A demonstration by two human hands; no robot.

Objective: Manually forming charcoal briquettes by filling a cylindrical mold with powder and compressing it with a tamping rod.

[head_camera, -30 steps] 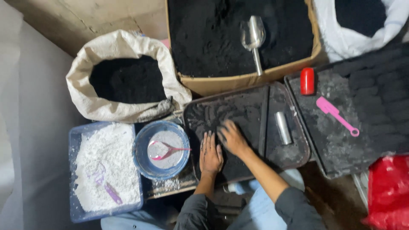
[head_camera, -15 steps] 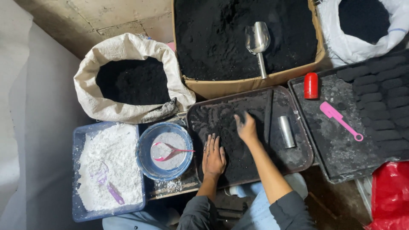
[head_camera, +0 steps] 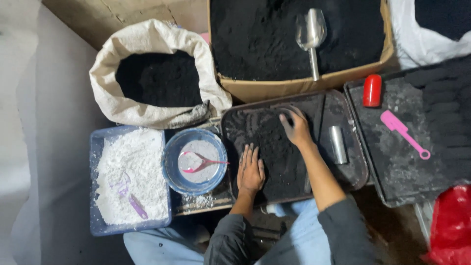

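Head view: left hand (head_camera: 250, 171) and right hand (head_camera: 296, 128) press black powder (head_camera: 272, 142) in tray (head_camera: 362, 169).

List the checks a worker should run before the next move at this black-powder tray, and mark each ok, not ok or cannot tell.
1. Both hands on the powder: ok. The left hand lies flat on it; the right hand presses it further up the tray.
2. Hands free of tools: ok, as far as the picture shows.
3. Powder inside the tray rim: ok on the sides that show.
4. Metal tube within reach: ok, it lies in the tray right of the right hand.
5. Bowl apart from the black powder: ok, it sits left of the tray with a pink spoon in it.
6. Powder evenly mixed: cannot tell.
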